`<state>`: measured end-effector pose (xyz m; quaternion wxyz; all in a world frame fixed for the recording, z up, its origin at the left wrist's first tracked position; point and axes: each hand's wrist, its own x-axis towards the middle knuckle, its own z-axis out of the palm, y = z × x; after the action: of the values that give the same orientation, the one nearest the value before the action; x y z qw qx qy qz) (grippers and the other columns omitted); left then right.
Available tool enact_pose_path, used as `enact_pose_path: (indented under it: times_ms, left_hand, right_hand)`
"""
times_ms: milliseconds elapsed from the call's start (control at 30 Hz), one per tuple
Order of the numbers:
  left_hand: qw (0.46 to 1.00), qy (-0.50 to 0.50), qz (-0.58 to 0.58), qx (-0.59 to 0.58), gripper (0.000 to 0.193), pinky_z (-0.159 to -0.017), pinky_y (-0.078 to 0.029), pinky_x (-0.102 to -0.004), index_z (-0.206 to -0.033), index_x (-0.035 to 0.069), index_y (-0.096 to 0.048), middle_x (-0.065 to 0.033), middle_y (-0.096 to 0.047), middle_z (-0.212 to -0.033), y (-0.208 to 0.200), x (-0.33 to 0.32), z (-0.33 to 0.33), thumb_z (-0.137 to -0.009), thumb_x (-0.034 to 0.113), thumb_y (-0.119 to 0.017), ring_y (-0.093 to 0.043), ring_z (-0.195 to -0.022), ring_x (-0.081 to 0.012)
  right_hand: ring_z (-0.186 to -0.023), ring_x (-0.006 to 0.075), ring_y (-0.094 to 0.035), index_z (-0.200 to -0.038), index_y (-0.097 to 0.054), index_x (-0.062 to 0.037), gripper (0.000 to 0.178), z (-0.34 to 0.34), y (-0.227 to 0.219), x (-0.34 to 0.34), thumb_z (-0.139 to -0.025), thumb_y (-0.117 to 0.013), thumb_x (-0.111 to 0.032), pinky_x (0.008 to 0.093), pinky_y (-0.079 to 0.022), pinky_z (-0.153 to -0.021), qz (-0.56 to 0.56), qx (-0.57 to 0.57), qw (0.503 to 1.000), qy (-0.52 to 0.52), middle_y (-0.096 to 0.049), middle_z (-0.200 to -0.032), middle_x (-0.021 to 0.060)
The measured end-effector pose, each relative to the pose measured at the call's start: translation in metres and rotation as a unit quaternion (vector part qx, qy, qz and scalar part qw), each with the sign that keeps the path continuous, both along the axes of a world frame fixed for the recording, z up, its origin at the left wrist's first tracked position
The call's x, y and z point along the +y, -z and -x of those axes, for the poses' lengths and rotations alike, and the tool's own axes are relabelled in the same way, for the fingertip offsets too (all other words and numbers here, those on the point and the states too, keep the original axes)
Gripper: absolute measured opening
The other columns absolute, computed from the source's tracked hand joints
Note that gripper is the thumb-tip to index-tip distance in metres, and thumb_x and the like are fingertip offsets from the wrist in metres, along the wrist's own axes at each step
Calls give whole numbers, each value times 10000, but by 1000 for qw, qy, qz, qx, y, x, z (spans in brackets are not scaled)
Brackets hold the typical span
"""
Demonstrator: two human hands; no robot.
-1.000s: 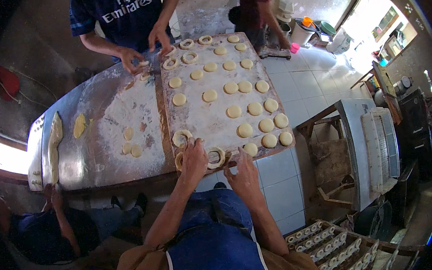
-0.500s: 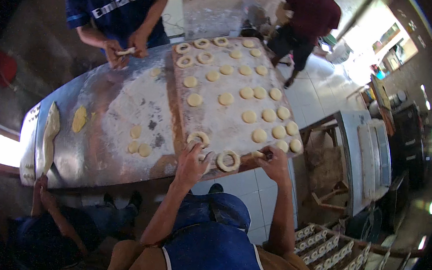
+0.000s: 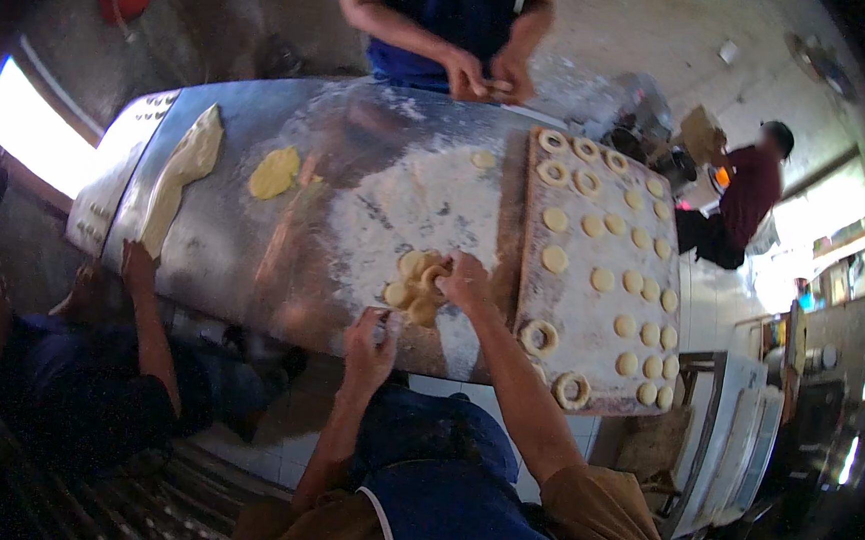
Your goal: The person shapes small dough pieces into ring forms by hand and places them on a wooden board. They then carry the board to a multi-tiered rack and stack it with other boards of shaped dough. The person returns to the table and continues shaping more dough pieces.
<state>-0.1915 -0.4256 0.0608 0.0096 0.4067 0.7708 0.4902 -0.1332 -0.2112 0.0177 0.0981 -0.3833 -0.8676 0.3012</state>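
Note:
On the floured part of the metal table, my right hand (image 3: 466, 282) closes its fingers on a pale dough ring (image 3: 434, 280). Several flat dough rounds (image 3: 397, 294) lie bunched around and under it. At the table's front edge, just left of these, my left hand (image 3: 371, 348) is raised with fingers curled and a gap between thumb and forefinger; nothing clear shows in it. To the right, a floured wooden board (image 3: 583, 266) carries dough rounds (image 3: 602, 280) in rows. Dough rings lie at its far left corner, and another dough ring (image 3: 539, 338) sits near its front left.
Across the table a person in a dark blue shirt (image 3: 439, 30) handles a small dough piece. A long dough strip (image 3: 184, 167) and a yellow dough lump (image 3: 275, 173) lie to the left. Another person's hand (image 3: 139, 268) touches the strip's near end. A third person (image 3: 749, 197) is at far right.
My view has swung left. My right hand has left the board's front edge and reached the dough rounds on the floured metal. My left hand has come off the board to the table's front edge.

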Motion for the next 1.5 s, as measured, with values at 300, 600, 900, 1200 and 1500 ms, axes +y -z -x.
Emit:
enact_pose_path:
  times_ms: [300, 600, 900, 1200, 1500]
  left_hand:
    - [928, 30, -75, -363, 289, -786, -495, -336, -1093, -5, -632, -142, -651, -973, 5, 50, 16, -887, 196, -646, -627, -887, -205]
    - [936, 147, -41, -316, 207, -715, -517, -281, -1060, -24, -636, -103, -655, -954, -4, 57, 20, -931, 126, -575, -646, -813, -166]
    - [731, 275, -157, -604, 397, -838, -466, -300, -1184, 112, -414, -30, -553, -1072, 12, 59, 7, -856, -28, -589, -564, -997, -161]
    - [871, 83, -156, -458, 271, -680, -506, -317, -1155, 94, -448, -56, -526, -964, 15, 99, -26, -983, 304, -449, -586, -890, -182]
    - [606, 149, -292, -725, 303, -710, -468, -377, -995, 33, -559, -74, -611, -935, 30, 130, -68, -960, 324, -480, -582, -849, -204]
  right_hand:
    - [-774, 155, -668, -939, -614, 15, 229, -25, -30, -47, -756, -736, -49, 295, -549, -714, 310, 258, 913, 60, -692, -862, 105]
    - [-839, 187, -672, -1162, -490, -9, 445, -34, -76, -63, -763, -686, 11, 316, -553, -733, 259, 270, 923, 87, -678, -933, 133]
    - [-753, 189, -600, -1170, -537, -37, 388, -44, -75, -45, -917, -528, -331, 306, -476, -765, 610, 443, 650, 92, -627, -880, 96]
    - [-725, 259, -609, -872, -648, 36, 603, -61, -62, -42, -978, -363, -485, 377, -472, -688, 332, 261, 890, 173, -604, -732, 192]
    - [-577, 214, -497, -704, -593, 24, 559, -102, -77, -36, -980, -422, -432, 400, -405, -574, 197, 230, 936, 181, -588, -611, 122]
